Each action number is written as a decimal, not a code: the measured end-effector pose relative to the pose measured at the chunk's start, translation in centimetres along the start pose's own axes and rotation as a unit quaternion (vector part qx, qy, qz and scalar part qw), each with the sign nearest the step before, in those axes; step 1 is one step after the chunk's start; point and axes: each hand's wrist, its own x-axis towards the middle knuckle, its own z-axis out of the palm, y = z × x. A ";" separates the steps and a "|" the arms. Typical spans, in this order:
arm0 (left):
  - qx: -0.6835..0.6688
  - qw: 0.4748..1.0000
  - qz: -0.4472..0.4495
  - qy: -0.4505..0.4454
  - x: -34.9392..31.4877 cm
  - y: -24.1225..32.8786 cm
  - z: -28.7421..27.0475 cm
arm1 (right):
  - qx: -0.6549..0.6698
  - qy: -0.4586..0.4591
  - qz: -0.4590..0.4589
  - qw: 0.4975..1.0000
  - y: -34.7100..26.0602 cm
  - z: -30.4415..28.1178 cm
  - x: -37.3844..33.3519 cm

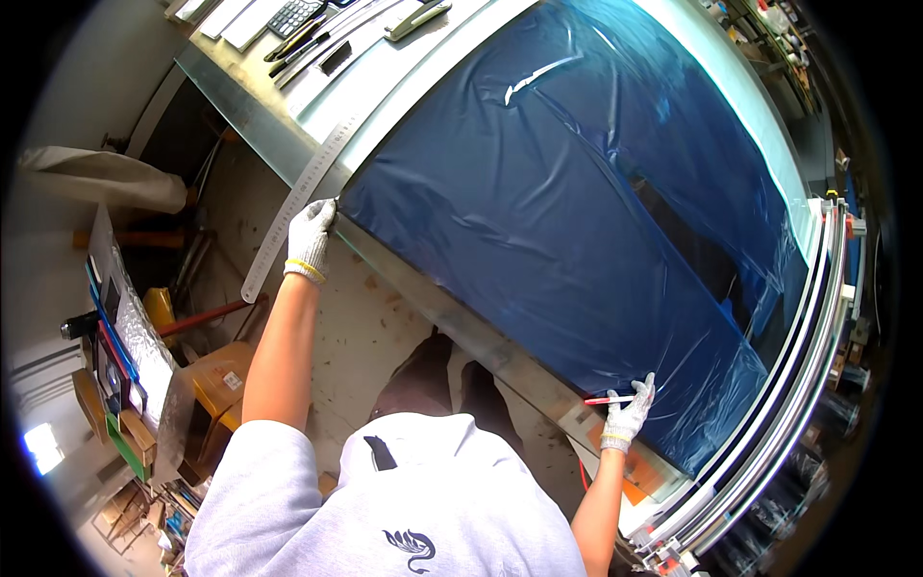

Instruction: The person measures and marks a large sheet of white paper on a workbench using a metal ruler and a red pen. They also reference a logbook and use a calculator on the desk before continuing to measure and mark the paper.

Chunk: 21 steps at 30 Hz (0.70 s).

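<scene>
A wide sheet of dark blue plastic film point(500, 221), wrinkled and shiny, covers most of the glass-topped table point(423, 303) before me. At the film's left corner is my left hand point(310, 238) in a pale knitted glove, its fingers pinched together on that corner. Right beside it, a long metal ruler point(306, 183) sticks out past the table edge. My right hand point(628, 420), gloved too, rests over the near right part of the film. A slim red-and-white pen-like tool point(600, 400) lies in its grip, pointing left; its exact kind is unclear.
Long rollers point(817, 317) curve along the table's right side. At the far left are a calculator point(291, 16), a stapler point(418, 19) and several pens. A cardboard box point(216, 389) and stacked boards stand left of me on the floor.
</scene>
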 end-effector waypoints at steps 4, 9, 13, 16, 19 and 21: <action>-0.012 0.999 0.016 0.027 -0.6 0.2 0.6 | -0.014 0.002 -0.009 1.000 0.1 0.2 -0.1; -0.058 0.997 0.022 0.054 -0.7 -0.1 1.2 | -0.010 0.005 -0.009 1.000 0.2 0.1 0.0; -0.074 0.995 0.010 0.073 -0.7 -0.2 1.0 | -0.021 0.006 -0.009 1.000 0.2 0.1 0.0; -0.073 0.991 0.027 0.113 -0.9 -0.5 1.5 | -0.027 0.011 -0.011 1.000 0.3 0.2 -0.2; 0.022 0.986 0.072 0.147 -1.1 -1.2 1.3 | -0.036 0.015 -0.024 0.999 0.2 0.2 -0.3; 0.168 0.962 0.138 0.164 -0.4 -1.3 0.9 | -0.033 0.020 -0.028 0.999 0.0 0.3 -0.5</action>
